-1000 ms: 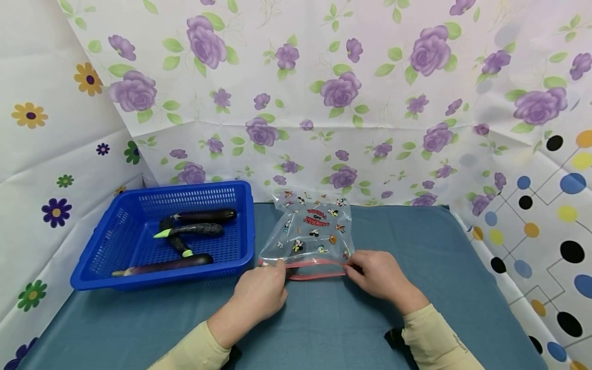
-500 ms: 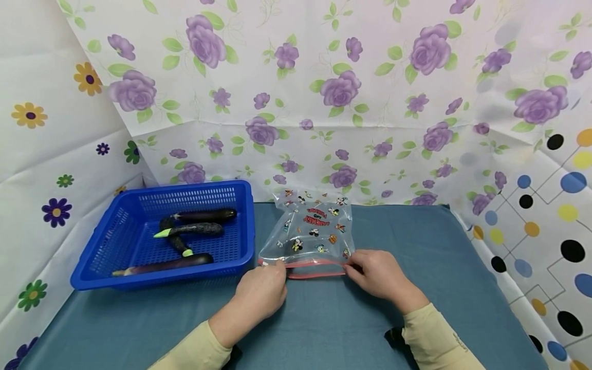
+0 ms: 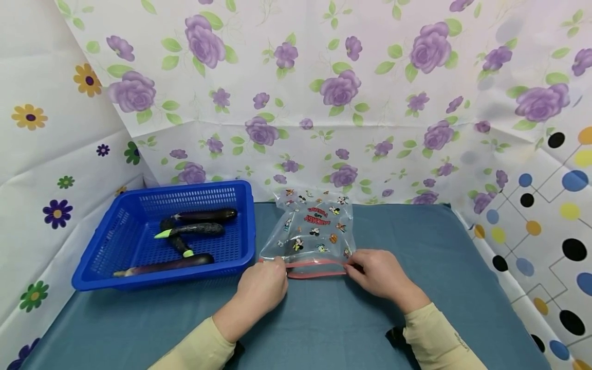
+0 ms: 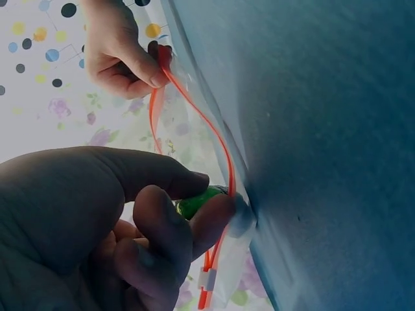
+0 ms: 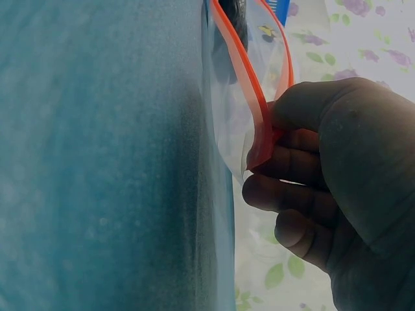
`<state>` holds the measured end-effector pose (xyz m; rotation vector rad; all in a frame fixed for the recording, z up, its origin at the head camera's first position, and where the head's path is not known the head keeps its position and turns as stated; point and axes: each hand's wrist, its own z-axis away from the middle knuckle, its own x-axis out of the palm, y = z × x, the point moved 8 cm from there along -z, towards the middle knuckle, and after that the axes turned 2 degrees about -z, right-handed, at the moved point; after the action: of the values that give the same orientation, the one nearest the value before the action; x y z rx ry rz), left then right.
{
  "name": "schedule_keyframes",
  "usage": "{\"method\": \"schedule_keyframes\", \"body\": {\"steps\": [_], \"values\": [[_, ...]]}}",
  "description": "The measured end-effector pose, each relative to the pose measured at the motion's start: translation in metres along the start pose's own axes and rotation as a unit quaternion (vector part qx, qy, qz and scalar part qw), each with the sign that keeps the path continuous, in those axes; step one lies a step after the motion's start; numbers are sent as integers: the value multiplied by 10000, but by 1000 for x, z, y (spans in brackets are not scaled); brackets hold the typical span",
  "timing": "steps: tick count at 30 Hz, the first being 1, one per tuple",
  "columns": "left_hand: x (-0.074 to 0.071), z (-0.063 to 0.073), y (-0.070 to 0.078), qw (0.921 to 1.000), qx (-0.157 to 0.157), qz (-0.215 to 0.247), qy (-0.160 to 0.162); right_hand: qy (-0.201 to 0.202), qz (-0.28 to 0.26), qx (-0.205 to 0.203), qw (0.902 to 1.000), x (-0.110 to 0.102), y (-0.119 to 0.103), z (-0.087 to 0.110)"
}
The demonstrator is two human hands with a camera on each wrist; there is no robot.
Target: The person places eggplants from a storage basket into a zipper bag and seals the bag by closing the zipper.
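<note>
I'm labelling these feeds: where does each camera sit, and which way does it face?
Head: worn on the head, facing forward and down at the printed zip bag and blue basket; left hand, right hand and sleeves show.
Left wrist: on that wrist, facing the bag's red edge; left hand near, right hand beyond.
Right wrist: on that wrist, facing the same edge; right hand shows.
Shared: both wrist views show red edge and right hand.

At 8 o'clock, the left hand (image 4: 71, 201) pinched the clear bag (image 4: 241, 217) near its orange rim (image 4: 226, 153), something green (image 4: 193, 203) showing between thumb and finger. At 10:30, the right hand (image 4: 117, 55) gripped the rim's far end. A pale clip (image 4: 207, 279) sat on the rim at 6. Blue worktop (image 4: 337, 142) filled 3 o'clock; a dotted cloth (image 4: 39, 58) hung at 10.
</note>
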<state>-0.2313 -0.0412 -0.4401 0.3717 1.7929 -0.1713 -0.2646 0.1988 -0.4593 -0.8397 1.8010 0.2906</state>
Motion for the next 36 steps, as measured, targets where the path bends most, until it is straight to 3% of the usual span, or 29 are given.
{"method": "schedule_keyframes", "body": {"steps": [6,17,25,36], "values": [[-2,0,1,9984,160,-322,438,-55,-7,28,10000,0,0,0],[2,-2,-1,9988,168,-413,181,-6,-42,19,10000,1,0,0],[9,-3,-1,9986,-51,-328,-411,-75,-39,21,10000,3,1,1],[15,-9,4,9968,-147,-561,-547,-94,-24,46,9999,3,1,0]]}}
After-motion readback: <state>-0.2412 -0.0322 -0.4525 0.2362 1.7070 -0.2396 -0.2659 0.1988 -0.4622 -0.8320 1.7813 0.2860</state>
